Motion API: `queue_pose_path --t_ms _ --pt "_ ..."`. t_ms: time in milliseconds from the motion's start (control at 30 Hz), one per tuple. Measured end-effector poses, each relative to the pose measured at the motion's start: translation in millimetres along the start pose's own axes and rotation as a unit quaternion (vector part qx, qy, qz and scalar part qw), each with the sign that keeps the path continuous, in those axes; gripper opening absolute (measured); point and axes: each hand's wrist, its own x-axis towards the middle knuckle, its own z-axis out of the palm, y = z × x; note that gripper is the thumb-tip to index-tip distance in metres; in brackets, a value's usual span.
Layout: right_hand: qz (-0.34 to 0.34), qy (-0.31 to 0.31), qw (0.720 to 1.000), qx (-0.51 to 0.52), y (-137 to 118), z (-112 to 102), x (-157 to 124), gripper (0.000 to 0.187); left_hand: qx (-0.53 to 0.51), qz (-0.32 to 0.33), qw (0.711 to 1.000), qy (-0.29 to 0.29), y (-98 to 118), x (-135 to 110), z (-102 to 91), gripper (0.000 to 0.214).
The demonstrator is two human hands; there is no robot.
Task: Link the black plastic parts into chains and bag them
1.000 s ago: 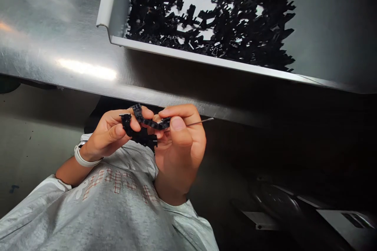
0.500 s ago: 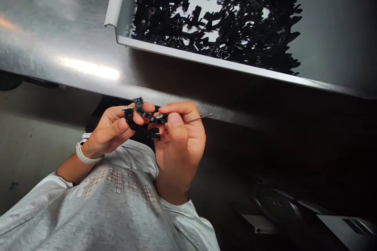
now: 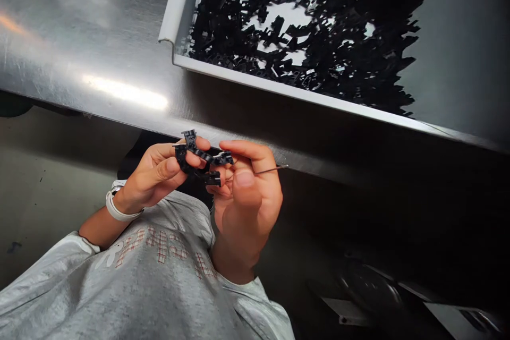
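My left fingers (image 3: 169, 168) are closing narrowly on a black, curved, notched plastic piece (image 3: 204, 156), which is hanging in front of the desk (image 3: 99, 53), below the white-rimmed tray (image 3: 279, 88). My right fingers (image 3: 244, 179) are holding a thin, grey metal rod (image 3: 273, 169) beside it. I am judging this as close handwork on the piece; the next move is calling for steady left support. My right thumb is hiding the rod's middle; rod contact and whether the piece is one part or two are remaining unconfirmed.
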Motion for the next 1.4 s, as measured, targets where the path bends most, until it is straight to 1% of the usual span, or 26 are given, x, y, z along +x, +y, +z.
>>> queue_pose_path --t_ms 100,267,433,600,833,1000,1100,1267,1400 --pt "0.013 -0.006 1.0 0.001 0 2 -1 0.016 -0.034 -0.024 0.999 0.034 3 -1 4.0 0.022" --pt "0.022 -0.009 0.999 0.027 0 3 -1 0.013 -0.044 0.0 0.999 0.01 4 -1 3.8 0.015" --pt "0.025 -0.011 0.999 0.037 -1 0 -2 0.014 -0.033 0.015 0.999 -0.021 3 -2 1.4 0.014" --pt "0.031 -0.014 0.999 0.027 -1 -3 -2 0.013 -0.021 0.03 0.999 -0.015 1 -2 0.4 0.018" --pt "0.036 -0.004 0.999 0.025 -1 -2 -2 0.014 -0.027 0.029 0.999 -0.018 0 -1 0.6 0.019" --pt "0.043 -0.023 0.998 0.05 -3 -4 -3 0.012 -0.025 0.031 0.998 -0.05 1 1 2.2 0.018" --pt "0.054 -0.019 0.997 0.057 -3 -6 -3 0.01 -0.016 0.03 0.997 -0.065 0 1 1.3 0.018" --pt "0.065 -0.02 0.996 0.066 -2 -9 -2 0.009 0.0 0.021 0.998 -0.059 0 0 -1.9 0.022" --pt "0.059 -0.03 0.994 0.084 -3 -8 -1 0.009 -0.015 0.013 0.999 -0.046 -1 -1 -2.4 0.022"
